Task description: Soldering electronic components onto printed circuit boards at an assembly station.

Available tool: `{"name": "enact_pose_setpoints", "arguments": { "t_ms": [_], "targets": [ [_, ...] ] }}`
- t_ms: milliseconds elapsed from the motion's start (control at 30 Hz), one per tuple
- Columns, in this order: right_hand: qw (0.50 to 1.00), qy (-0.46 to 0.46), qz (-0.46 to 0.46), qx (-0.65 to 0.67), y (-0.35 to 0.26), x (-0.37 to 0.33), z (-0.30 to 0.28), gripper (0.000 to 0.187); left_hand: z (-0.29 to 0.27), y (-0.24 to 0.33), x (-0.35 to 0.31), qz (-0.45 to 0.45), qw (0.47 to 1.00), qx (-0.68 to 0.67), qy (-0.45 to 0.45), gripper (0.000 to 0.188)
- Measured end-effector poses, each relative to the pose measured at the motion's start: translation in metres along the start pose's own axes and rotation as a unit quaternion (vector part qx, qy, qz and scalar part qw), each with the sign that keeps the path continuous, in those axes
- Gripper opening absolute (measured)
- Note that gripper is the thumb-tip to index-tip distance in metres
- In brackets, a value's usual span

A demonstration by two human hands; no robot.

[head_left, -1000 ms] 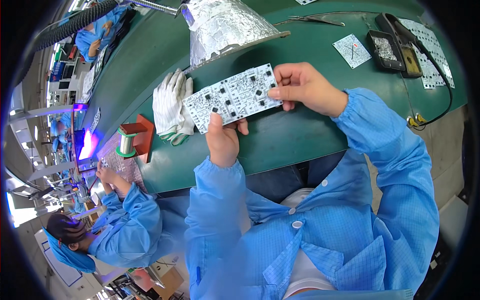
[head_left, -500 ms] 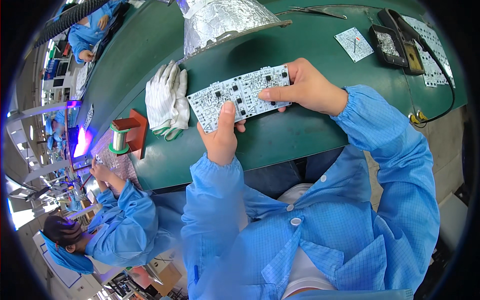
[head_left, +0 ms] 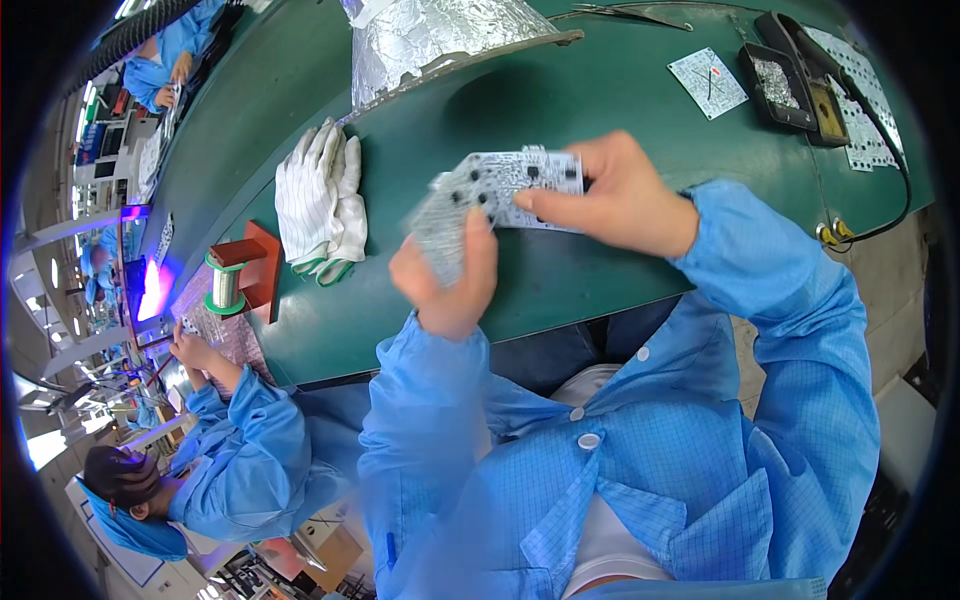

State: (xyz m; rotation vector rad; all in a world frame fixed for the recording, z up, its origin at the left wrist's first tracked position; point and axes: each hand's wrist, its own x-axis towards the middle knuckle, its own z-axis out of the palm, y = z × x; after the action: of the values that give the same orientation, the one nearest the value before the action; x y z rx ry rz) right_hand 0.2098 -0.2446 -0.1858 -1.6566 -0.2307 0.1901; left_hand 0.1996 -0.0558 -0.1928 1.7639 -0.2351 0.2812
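Above the table's near edge, both hands grip a white printed circuit board with small black parts. Its right section (head_left: 510, 180) is pinched by my right hand (head_left: 630, 205), thumb on top. My left hand (head_left: 450, 285) grips the left section (head_left: 436, 222), which is smeared by motion and sits at an angle to the right one. Whether the two sections are still joined, I cannot tell. Fingers under the board are mostly hidden.
White gloves (head_left: 322, 200) and a solder wire spool (head_left: 227, 285) on a red-brown stand lie left. A foil-covered hood (head_left: 450, 45) stands behind. Far right are tweezers (head_left: 635, 15), a small board (head_left: 707, 83), a black tray (head_left: 775, 88) and more boards (head_left: 868, 140). A co-worker (head_left: 240, 440) sits left.
The board was one flat, straight strip. Now its left section has swung down and away from the line of the right section, which is more level. My left hand has turned with it.
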Motion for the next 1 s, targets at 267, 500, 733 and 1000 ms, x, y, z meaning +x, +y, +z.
{"name": "enact_pose_setpoints", "arguments": {
  "t_ms": [267, 500, 733, 1000],
  "targets": [
    [0.982, -0.063, 0.054, 0.169, -0.003, 0.012, -0.012, 0.022, -0.009, 0.009, 0.013, -0.18, 0.959, -0.218, 0.034, 0.022],
    [0.978, -0.07, 0.05, 0.19, -0.001, 0.015, -0.009, 0.024, -0.015, -0.004, 0.02, -0.209, 0.929, -0.305, -0.015, 0.022],
    [0.984, -0.061, 0.033, 0.167, 0.0, 0.015, -0.008, 0.023, -0.013, -0.001, 0.019, -0.201, 0.926, -0.318, -0.029, 0.021],
    [0.978, -0.084, -0.126, -0.145, 0.002, 0.01, -0.009, 0.018, -0.01, 0.005, 0.015, -0.182, 0.945, -0.272, -0.01, 0.02]
  ]
}}
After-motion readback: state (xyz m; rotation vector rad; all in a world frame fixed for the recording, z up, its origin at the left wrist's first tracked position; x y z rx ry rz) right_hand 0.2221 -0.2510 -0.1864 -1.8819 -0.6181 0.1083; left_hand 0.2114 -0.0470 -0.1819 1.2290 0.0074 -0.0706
